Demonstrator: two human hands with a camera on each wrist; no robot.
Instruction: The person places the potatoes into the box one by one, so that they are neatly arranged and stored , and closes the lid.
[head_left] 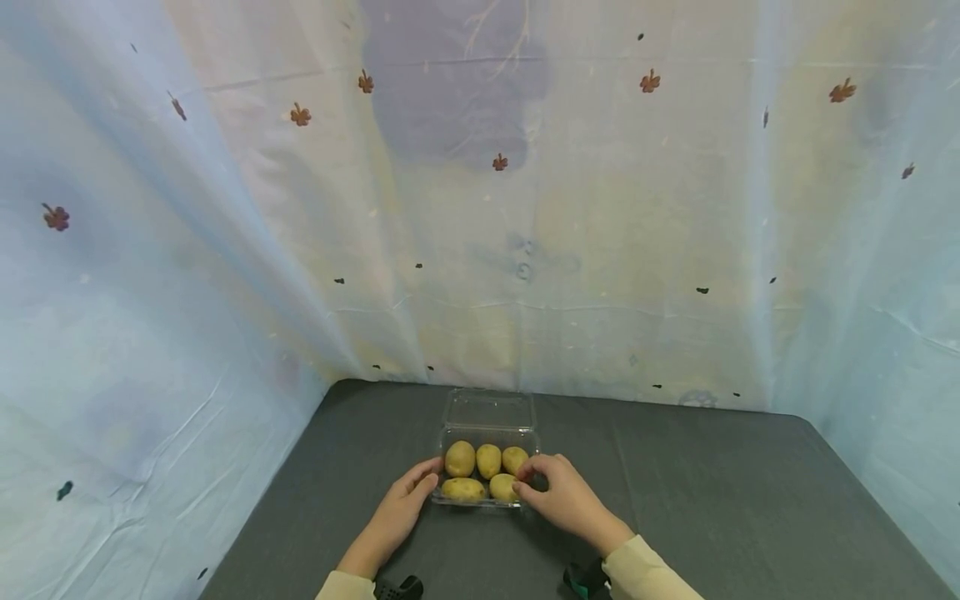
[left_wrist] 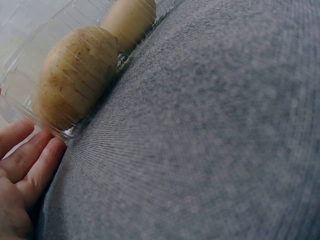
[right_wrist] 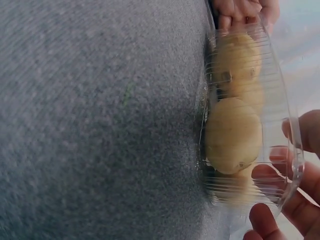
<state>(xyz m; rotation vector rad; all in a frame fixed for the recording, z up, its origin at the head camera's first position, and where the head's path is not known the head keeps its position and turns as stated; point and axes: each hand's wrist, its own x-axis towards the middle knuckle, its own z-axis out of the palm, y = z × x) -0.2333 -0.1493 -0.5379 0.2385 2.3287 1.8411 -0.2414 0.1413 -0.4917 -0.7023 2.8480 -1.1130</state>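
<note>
A clear plastic clamshell box lies on the dark cloth, its lid folded back away from me. Several potatoes sit inside it in two rows. My left hand is at the box's left side, and in the left wrist view its fairly straight fingers touch the clear wall near a potato. Over the right front corner is my right hand, loosely bent. In the right wrist view its fingers spread around the corner, apart from the nearest potato.
The dark grey cloth covers the table under the box. A pale patterned curtain hangs behind the table and along both sides. Dark straps show at the wrists.
</note>
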